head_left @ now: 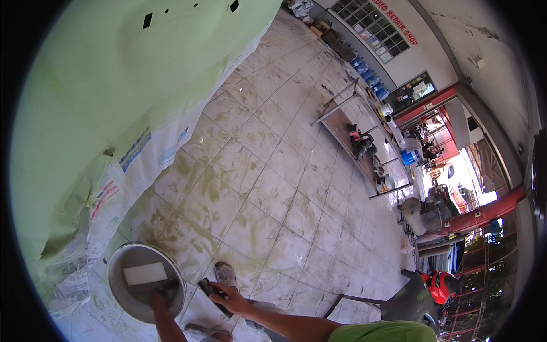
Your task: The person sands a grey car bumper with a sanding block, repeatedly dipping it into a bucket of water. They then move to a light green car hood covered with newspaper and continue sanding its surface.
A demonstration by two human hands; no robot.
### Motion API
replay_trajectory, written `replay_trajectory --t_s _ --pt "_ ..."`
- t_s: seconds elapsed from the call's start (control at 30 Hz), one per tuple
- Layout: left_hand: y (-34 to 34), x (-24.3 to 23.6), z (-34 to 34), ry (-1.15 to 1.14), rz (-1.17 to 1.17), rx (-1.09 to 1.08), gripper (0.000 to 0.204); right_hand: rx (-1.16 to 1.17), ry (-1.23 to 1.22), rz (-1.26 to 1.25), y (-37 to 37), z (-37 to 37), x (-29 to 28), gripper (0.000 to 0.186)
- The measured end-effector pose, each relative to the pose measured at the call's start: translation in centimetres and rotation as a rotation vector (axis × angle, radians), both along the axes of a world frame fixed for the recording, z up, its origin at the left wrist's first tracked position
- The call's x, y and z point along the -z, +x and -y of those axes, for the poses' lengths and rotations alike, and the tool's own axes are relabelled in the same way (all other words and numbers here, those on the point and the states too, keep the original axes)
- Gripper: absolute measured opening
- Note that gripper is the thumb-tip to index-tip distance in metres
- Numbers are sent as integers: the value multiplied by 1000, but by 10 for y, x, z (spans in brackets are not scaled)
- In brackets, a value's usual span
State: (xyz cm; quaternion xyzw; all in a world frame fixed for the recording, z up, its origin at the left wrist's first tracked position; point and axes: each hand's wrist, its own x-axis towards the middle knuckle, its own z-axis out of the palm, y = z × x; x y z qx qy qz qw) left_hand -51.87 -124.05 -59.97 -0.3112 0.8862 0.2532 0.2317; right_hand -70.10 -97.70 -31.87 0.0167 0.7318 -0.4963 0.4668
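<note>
A bucket (146, 283) was set on the tiled floor (268, 188) beside newspaper (142, 165) taped along a car panel (102, 74). A long bench (364, 151) was placed far behind, a chair (399, 302) to the right.

A long white sign (395, 21) with red letters runs on the far wall above the window, blue water bottles (369, 77) stand below it, and printed newspaper sheets (149, 159) in white, blue and red cover the green panel's edge at left.
</note>
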Motion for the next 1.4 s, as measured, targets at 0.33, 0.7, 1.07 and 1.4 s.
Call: replay_trajectory --t_s 0.33,0.7,1.07,1.4 --pt "-96 -340 -17 1216 -47 -576 34 638 -290 566 -17 58 -3 56" --pt "-197 -517 2 -57 -264 965 14 869 -708 952 -44 133 -46 34" --pt "-444 -805 87 -985 -37 1330 64 1193 -70 139 -165 -247 105 42" --pt "-554 -815 73 -1085 215 1497 87 925 425 107 -119 -360 110 56"
